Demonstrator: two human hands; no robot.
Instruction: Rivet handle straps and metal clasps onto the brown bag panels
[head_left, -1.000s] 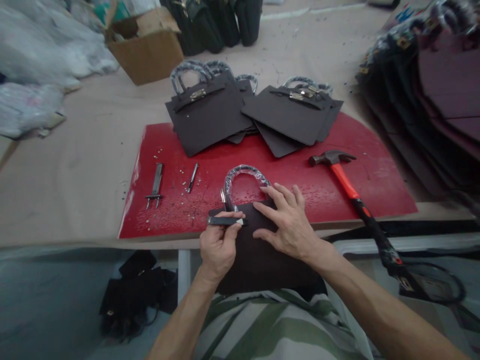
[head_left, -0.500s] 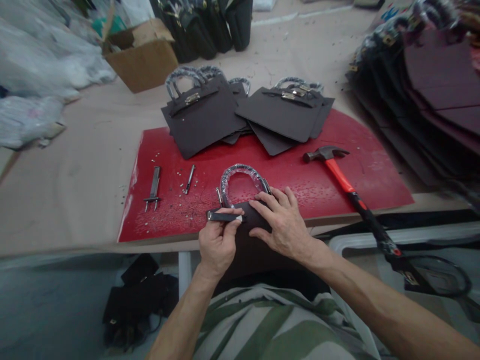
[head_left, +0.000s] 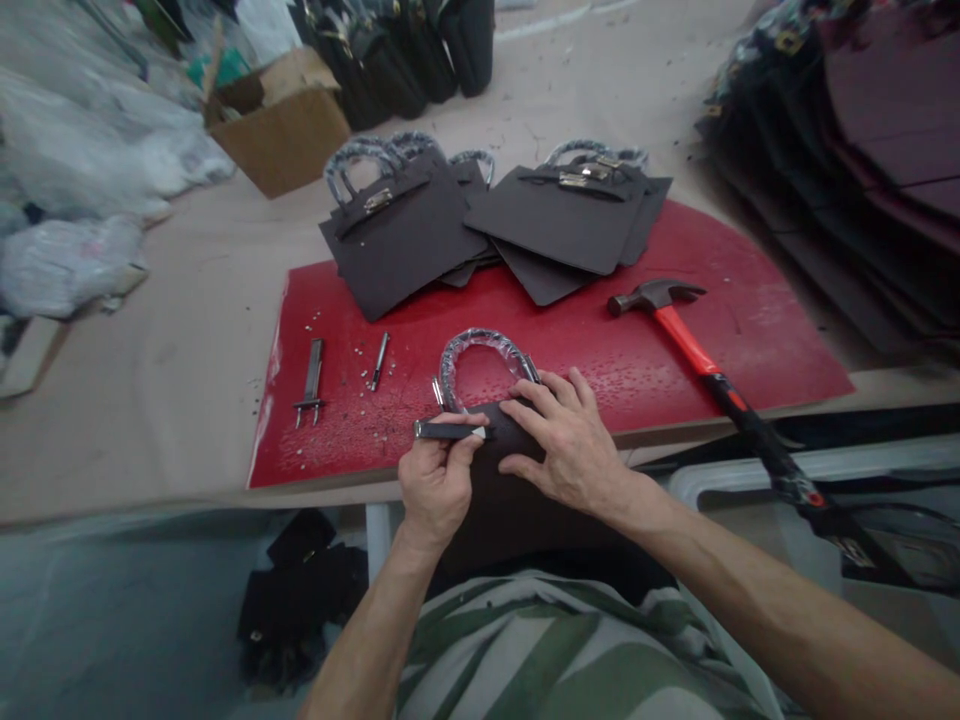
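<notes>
- Far left: plastic wrap (head_left: 75,265) on table (head_left: 195,300); open box (head_left: 281,140) further back, black bags (head_left: 450,50) beside it.
- Red board (head_left: 562,345) on table, near edge by the person. Pronged tool (head_left: 313,378), then small punch (head_left: 380,362), both lying on its left part, white bits around.
- Left stack (head_left: 409,235): dark bag panels, wrapped handles, across board's back edge.
- Left hand (head_left: 435,490): thumb and fingers pinch dark strip (head_left: 448,431) near its pale tip, over the bag's top part.
- Bag (head_left: 510,430): at board's front edge, under both hands; wrapped handle (head_left: 484,338) arches over board.
- Right hand (head_left: 574,440): palm down on bag, fingers slightly spread, thumb apart.
- Right stack (head_left: 577,225): similar panels, overlapping left stack.
- Hammer (head_left: 690,345): head on board, grip past front edge.
- Far right: pile (head_left: 840,180), dark and purple panels.
</notes>
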